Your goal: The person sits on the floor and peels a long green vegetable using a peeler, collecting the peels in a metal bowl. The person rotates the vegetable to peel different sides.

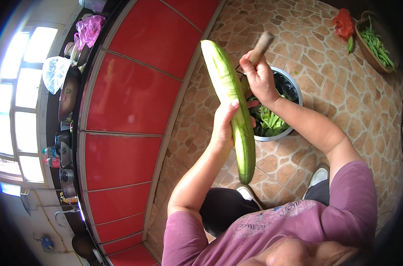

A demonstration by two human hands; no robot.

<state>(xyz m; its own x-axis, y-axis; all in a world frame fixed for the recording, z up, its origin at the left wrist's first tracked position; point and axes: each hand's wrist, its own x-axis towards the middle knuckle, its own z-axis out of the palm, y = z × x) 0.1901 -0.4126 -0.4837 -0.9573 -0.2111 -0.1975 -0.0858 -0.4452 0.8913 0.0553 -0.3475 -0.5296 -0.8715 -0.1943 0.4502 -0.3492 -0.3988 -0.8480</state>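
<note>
My left hand [226, 124] grips a long green gourd [229, 89], thumb on its near face, the fingers wrapped behind it. The gourd is held at a slant, with pale stripes along its skin. My right hand [262, 79] is closed around the wooden handle [263, 45] of a tool whose working end lies mostly hidden behind the gourd; I cannot tell its kind. Below both hands, a round metal-rimmed basin [299, 96] stands on the floor, with a dark lining and green leaves and peelings [271, 118] in it.
A woven basket [362, 48] of green beans and a red plastic bag [343, 24] are on the tiled floor at upper right. Red cabinets [131, 96] run along the left, under a counter with a wok [69, 94], bottles [51, 157] and plastic bags [90, 30].
</note>
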